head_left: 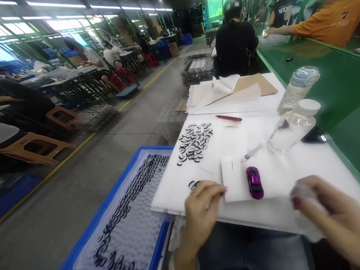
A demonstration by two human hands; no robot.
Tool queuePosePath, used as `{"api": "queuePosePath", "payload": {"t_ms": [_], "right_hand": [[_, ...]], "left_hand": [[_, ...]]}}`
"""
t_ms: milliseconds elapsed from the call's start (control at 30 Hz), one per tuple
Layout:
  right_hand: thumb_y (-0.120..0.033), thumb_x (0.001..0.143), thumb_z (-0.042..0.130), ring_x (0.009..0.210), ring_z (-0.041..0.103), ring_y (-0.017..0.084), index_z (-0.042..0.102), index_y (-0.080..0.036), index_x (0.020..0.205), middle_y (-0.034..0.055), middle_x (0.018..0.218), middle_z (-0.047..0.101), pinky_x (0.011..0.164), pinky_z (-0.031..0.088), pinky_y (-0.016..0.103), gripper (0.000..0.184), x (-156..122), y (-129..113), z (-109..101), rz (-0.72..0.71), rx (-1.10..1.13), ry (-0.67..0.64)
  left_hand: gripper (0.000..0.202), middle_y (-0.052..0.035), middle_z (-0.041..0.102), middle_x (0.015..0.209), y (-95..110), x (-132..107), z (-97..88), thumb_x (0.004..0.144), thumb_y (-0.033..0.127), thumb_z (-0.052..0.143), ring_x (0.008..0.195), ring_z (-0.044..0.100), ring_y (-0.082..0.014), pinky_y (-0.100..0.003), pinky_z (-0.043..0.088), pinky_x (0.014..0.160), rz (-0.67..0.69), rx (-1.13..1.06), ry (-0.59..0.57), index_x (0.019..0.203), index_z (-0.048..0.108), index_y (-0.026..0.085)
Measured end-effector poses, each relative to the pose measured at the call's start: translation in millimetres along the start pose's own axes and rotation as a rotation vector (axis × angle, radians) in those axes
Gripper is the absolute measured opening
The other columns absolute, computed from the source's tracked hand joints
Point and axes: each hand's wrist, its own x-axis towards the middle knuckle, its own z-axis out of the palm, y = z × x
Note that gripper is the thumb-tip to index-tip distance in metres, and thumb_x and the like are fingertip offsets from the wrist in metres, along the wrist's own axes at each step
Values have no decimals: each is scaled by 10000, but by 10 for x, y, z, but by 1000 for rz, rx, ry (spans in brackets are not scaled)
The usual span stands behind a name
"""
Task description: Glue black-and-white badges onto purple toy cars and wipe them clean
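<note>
My left hand [203, 203] is closed in a pinch at the left edge of a small white pad [233, 188]; anything between the fingertips is too small to make out. A few thin black ring-like parts [193, 185] lie just behind that hand. On the pad rests a purple toy car [255, 182], between my two hands. My right hand [333, 212], smeared by motion, is closed around a crumpled whitish cloth or tissue [311, 221] at the table's front right. A syringe-like dispenser [251, 152] lies beyond the car, and a thin dark strip [232, 165] sits on the pad.
Many small black-edged pieces [195, 142] lie in a pile on the white table. Behind are a red cutter [228, 118], a clear bottle [294, 127] and a drinking bottle [299, 87]. A blue crate [111, 192] of parts stands left; a green conveyor [313, 75] runs right.
</note>
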Motion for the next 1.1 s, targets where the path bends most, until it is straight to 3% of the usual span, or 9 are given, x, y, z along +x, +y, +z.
{"api": "queuePosePath", "payload": {"t_ms": [100, 200, 367, 467, 733, 800, 933, 1000, 1100], "right_hand": [[-395, 949, 574, 551, 522, 129, 612, -244, 929, -21, 665, 596, 507, 433, 227, 157, 25, -285, 364, -98, 57, -277], [-399, 967, 541, 662, 555, 149, 602, -232, 939, 2, 748, 611, 575, 449, 235, 180, 46, -402, 535, -94, 173, -366], [-538, 868, 665, 615, 427, 117, 585, -201, 800, -16, 681, 478, 563, 382, 221, 353, -2, -450, 586, 309, 637, -221], [-595, 748, 770, 538, 263, 69, 536, -181, 749, -54, 620, 349, 493, 233, 193, 476, -48, -495, 662, 504, 932, -225], [-610, 529, 901, 525, 288, 54, 522, -170, 697, -55, 579, 397, 505, 225, 186, 605, -73, -457, 690, 573, 918, -215], [-539, 514, 927, 516, 338, 59, 533, -175, 682, -46, 594, 453, 491, 265, 186, 562, -63, -461, 638, 531, 821, -167], [-466, 750, 802, 530, 458, 107, 615, -205, 725, -9, 643, 565, 471, 371, 219, 321, -70, -486, 556, 286, 477, 88], [-425, 795, 771, 513, 452, 114, 636, -218, 718, -15, 596, 545, 455, 362, 229, 260, -70, -472, 535, 122, 337, 185], [-293, 825, 757, 512, 464, 121, 697, -231, 772, -7, 607, 572, 459, 361, 250, 101, -25, -442, 523, -196, 188, 181]], "left_hand": [[292, -33, 579, 930, 314, 44, 105, 902, 40, 575, 767, 640, -104, -183, 552, 676, 27, -255, -132, 1046, 737, 235], [353, -43, 535, 984, 439, 66, 193, 891, 38, 603, 711, 617, -87, -192, 570, 670, 42, -342, -168, 1160, 705, 243], [407, -43, 596, 1020, 431, 36, 343, 797, 239, 816, 919, 667, -163, -253, 586, 850, -49, -509, 14, 1186, 706, 289], [292, -70, 645, 1107, 455, 7, 441, 819, 336, 790, 1008, 674, -196, -281, 574, 918, -118, -721, -5, 1108, 766, 300], [244, -73, 732, 977, 444, -26, 525, 719, 368, 873, 937, 686, -194, -285, 563, 876, -286, -1083, -3, 927, 809, 257], [303, -73, 731, 866, 426, -17, 521, 684, 435, 887, 830, 679, -176, -265, 563, 781, -427, -1249, -13, 872, 797, 215], [374, -45, 709, 734, 394, 6, 500, 627, 490, 907, 662, 634, -121, -243, 550, 717, -699, -1482, -63, 780, 776, 174], [362, -35, 719, 748, 376, 4, 494, 627, 483, 909, 667, 644, -109, -231, 550, 734, -746, -1539, -66, 781, 778, 183], [337, -30, 727, 765, 356, -15, 494, 657, 480, 894, 684, 659, -104, -215, 549, 731, -745, -1581, -81, 802, 785, 195]]}}
